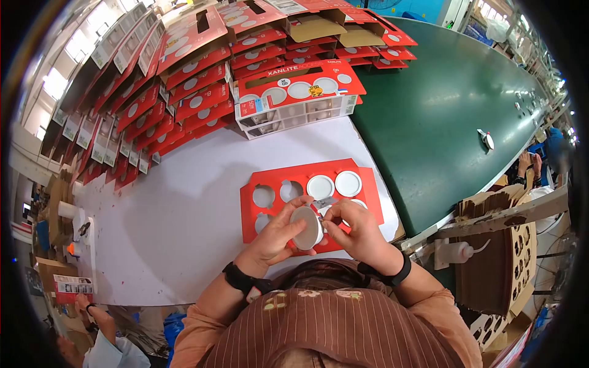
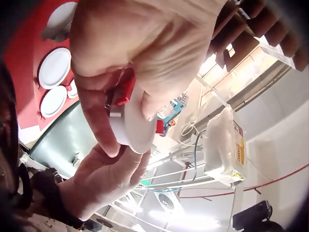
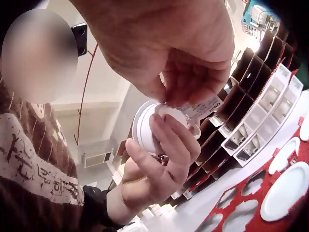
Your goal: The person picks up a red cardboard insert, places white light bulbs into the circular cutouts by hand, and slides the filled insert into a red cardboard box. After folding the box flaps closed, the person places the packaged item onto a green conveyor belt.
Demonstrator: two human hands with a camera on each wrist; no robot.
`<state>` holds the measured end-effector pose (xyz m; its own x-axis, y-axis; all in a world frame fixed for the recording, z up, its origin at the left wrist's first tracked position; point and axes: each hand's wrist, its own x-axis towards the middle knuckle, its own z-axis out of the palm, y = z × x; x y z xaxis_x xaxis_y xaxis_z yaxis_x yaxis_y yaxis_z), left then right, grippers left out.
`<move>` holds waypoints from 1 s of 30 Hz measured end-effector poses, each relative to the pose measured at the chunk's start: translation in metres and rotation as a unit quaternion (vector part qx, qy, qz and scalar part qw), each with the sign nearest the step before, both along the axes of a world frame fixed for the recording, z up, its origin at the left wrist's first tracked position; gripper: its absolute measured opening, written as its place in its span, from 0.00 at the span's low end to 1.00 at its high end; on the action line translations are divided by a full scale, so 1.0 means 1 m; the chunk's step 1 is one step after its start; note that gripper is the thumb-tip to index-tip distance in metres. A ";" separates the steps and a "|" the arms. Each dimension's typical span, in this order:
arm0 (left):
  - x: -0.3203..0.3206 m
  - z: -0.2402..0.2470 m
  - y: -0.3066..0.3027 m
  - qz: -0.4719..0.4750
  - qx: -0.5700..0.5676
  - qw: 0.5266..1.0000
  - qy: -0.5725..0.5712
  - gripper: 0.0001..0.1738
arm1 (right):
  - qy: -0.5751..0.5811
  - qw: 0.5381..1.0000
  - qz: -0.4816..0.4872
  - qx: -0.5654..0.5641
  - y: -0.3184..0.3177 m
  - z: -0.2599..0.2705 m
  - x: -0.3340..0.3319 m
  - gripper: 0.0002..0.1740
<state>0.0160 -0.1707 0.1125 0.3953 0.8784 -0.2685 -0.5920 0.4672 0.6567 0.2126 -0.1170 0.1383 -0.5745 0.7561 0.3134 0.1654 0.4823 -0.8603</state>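
Observation:
My left hand (image 1: 276,236) grips a round white downlight (image 1: 305,228) by its rim, tilted on edge above the red card insert (image 1: 248,211). A metal spring clip (image 3: 162,158) shows on its side in the right wrist view. At the back of the downlight, my right hand (image 1: 363,236) has thumb and fingers pinched together. From beneath these fingers sticks out a small printed label (image 3: 206,107), partly hidden by them. Below the hands, the insert holds white downlights (image 1: 320,186) in some of its round holes; other holes (image 1: 264,196) show bare at the left.
Red printed cartons (image 1: 196,80) are stacked at the back left, with one packed carton (image 1: 297,95) in front. A green surface (image 1: 442,116) adjoins the white table (image 1: 153,245) on the right. A white squeeze bottle (image 1: 454,253) and brown cardboard (image 1: 485,270) stand at right.

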 end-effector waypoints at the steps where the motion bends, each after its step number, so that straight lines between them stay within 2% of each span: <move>1: -0.001 -0.005 -0.001 -0.012 0.012 0.999 -0.051 0.24 | -0.013 1.000 0.001 0.025 0.000 0.002 0.001 0.07; 2: -0.002 -0.010 -0.002 -0.023 0.024 0.994 -0.102 0.25 | -0.026 0.998 0.003 0.050 -0.001 0.002 0.000 0.07; 5: 0.000 -0.020 -0.001 -0.036 0.022 0.990 -0.138 0.25 | -0.006 0.996 0.006 0.087 0.000 -0.002 -0.001 0.08; 9: 0.005 -0.015 0.000 -0.024 -0.023 0.990 -0.135 0.23 | 0.019 0.999 -0.006 0.045 0.000 -0.018 -0.006 0.06; 11: 0.017 -0.005 0.000 0.066 -0.008 0.994 -0.086 0.23 | 0.072 0.987 -0.079 -0.116 -0.005 -0.026 -0.013 0.04; 12: 0.016 -0.007 0.002 0.053 0.021 0.995 -0.081 0.22 | 0.104 0.960 -0.070 -0.250 -0.005 -0.027 -0.013 0.05; 13: 0.015 -0.015 0.006 0.055 0.025 0.995 -0.081 0.22 | 0.104 0.961 -0.067 -0.247 -0.004 -0.027 -0.014 0.05; 15: 0.017 -0.029 0.010 0.158 0.111 0.979 0.065 0.22 | 0.111 0.975 -0.069 -0.178 -0.002 -0.027 -0.017 0.07; 16: 0.018 -0.030 0.010 0.161 0.111 0.979 0.064 0.22 | 0.139 0.970 -0.039 -0.194 -0.001 -0.027 -0.018 0.11; 18: 0.019 -0.029 0.012 0.223 0.087 0.961 0.136 0.20 | 0.144 0.971 -0.045 -0.186 -0.007 -0.032 -0.025 0.13; 19: 0.021 -0.030 0.013 0.224 0.088 0.961 0.135 0.20 | 0.151 0.971 -0.053 -0.178 -0.009 -0.033 -0.029 0.14; 20: 0.023 -0.032 0.013 0.222 0.131 0.943 0.210 0.21 | 0.134 0.983 -0.069 -0.102 -0.008 -0.034 -0.031 0.16; 21: 0.025 -0.031 0.013 0.218 0.172 0.918 0.283 0.22 | 0.133 0.984 -0.068 -0.102 -0.004 -0.036 -0.030 0.16; 22: 0.024 -0.029 0.013 0.219 0.171 0.918 0.282 0.22 | 0.110 0.978 -0.067 -0.162 0.000 -0.040 -0.026 0.15; 23: 0.022 -0.025 0.013 0.179 0.154 0.927 0.290 0.24 | 0.087 0.969 -0.066 -0.222 0.004 -0.042 -0.022 0.14; 24: 0.020 -0.019 0.014 0.139 0.137 0.934 0.298 0.25 | 0.050 0.978 -0.071 -0.187 0.006 -0.038 -0.019 0.14; 25: 0.015 -0.013 0.013 0.141 0.137 0.934 0.298 0.25 | 0.049 0.979 -0.069 -0.187 0.008 -0.036 -0.016 0.14; 26: 0.009 -0.008 0.012 0.147 0.250 0.824 0.487 0.25 | 0.012 0.991 -0.057 -0.123 0.010 -0.035 -0.013 0.14; 27: 0.006 -0.004 0.012 0.143 0.348 0.663 0.647 0.25 | -0.026 0.997 -0.046 -0.059 0.010 -0.034 -0.012 0.15; 28: 0.008 0.000 0.012 0.184 0.382 0.648 0.632 0.23 | -0.028 0.997 -0.045 -0.061 0.010 -0.032 -0.012 0.15; 29: 0.006 0.001 0.014 0.184 0.380 0.650 0.632 0.23 | -0.032 0.998 -0.037 -0.034 0.010 -0.031 -0.011 0.15; 30: 0.003 0.003 0.015 0.144 0.390 0.684 0.600 0.24 | -0.037 0.999 -0.027 -0.006 0.010 -0.030 -0.011 0.15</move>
<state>0.0191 -0.1556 0.1151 0.0819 0.9343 0.3471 0.5969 -0.3248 0.7336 0.2011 -0.1074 0.1087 -0.5535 0.7906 0.2621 0.2544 0.4601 -0.8506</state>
